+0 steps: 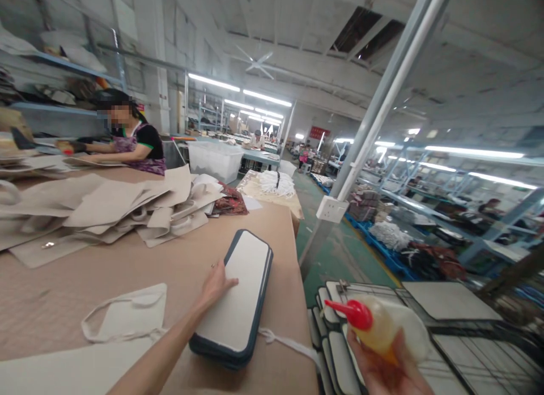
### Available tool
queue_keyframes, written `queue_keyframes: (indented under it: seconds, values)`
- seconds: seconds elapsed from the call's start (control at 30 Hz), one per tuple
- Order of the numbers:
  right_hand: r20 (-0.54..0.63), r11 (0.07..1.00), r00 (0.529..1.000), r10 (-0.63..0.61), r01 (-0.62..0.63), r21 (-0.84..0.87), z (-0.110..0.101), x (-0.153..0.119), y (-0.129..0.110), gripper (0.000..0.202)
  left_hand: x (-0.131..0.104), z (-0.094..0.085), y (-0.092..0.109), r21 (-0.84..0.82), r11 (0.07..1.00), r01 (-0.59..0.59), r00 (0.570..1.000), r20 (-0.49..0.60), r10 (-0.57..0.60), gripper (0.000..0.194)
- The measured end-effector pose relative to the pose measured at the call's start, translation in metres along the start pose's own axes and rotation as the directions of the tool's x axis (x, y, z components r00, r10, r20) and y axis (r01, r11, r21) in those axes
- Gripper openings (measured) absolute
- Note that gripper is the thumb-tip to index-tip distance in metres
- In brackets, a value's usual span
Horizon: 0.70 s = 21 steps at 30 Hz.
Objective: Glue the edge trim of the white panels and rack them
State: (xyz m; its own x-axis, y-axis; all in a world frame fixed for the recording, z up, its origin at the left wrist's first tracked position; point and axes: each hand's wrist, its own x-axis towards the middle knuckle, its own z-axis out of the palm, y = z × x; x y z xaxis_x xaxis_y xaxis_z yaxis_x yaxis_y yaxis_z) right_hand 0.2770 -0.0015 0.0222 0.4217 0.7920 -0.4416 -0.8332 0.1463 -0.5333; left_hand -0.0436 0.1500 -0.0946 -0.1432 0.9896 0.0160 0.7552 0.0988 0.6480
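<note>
On the brown tabletop lies a stack of long white panels (pixel 240 293) with dark blue edges. My left hand (pixel 216 284) grips the stack's left edge, its thumb stretched across the white top; the other fingers are partly hidden at the side. At the lower right, off the table's edge, my right hand (pixel 385 361) is wrapped round a translucent squeeze bottle (pixel 389 327) with a red nozzle cap and yellowish liquid inside. The bottle is tilted, its nozzle pointing left. A white cord (pixel 289 345) runs from beside the stack over the table's right side.
Beige cut pieces (pixel 106 205) are heaped at the table's far left, and a beige piece with a strap (pixel 134 313) lies nearer. More edged panels (pixel 340 349) are piled right of the table. A metal post (pixel 361 140) stands beyond. A co-worker (pixel 136 140) works across the table.
</note>
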Motion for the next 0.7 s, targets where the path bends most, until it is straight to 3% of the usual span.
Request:
queue_keyframes:
  seconds: [0.1,0.2,0.3,0.4,0.47,0.53,0.63,0.7]
  values:
    - [-0.061,0.994,0.998,0.008,-0.001,0.112,0.027,-0.025,0.006,0.029,-0.040,-0.011,-0.022,-0.101,0.988,-0.118,0.993,-0.009,0.118,0.070]
    - [-0.027,0.991,0.999,0.027,-0.023,0.132,0.034,-0.046,0.012,0.041,-0.108,-0.002,-0.062,-0.133,0.983,-0.130,0.990,0.031,0.135,0.070]
    - [-0.009,0.994,0.999,0.043,-0.042,0.098,0.023,-0.054,0.018,0.074,-0.183,0.020,-0.093,0.073,0.996,-0.056,0.995,0.086,0.050,0.066]
    - [-0.011,0.999,0.999,0.037,-0.036,0.036,0.006,-0.058,0.025,0.081,-0.235,0.042,-0.099,0.307,0.950,0.050,0.983,0.153,-0.101,0.072]
    - [-0.009,1.000,1.000,0.021,-0.021,0.000,-0.005,-0.060,0.027,0.077,-0.253,0.050,-0.095,0.283,0.956,0.077,0.977,0.171,-0.129,0.071]
    - [-0.012,1.000,1.000,0.006,-0.006,-0.026,-0.014,-0.062,0.027,0.075,-0.262,0.051,-0.092,0.156,0.985,0.072,0.986,0.140,-0.094,0.066]
    - [-0.034,0.999,0.999,-0.004,0.003,-0.041,-0.024,-0.066,0.024,0.077,-0.270,0.040,-0.092,-0.044,0.998,0.053,0.994,0.095,-0.049,0.056]
    - [-0.065,0.999,0.998,-0.018,0.015,-0.049,-0.028,-0.068,0.021,0.077,-0.272,0.029,-0.091,-0.124,0.991,0.047,0.988,0.151,-0.028,0.047]
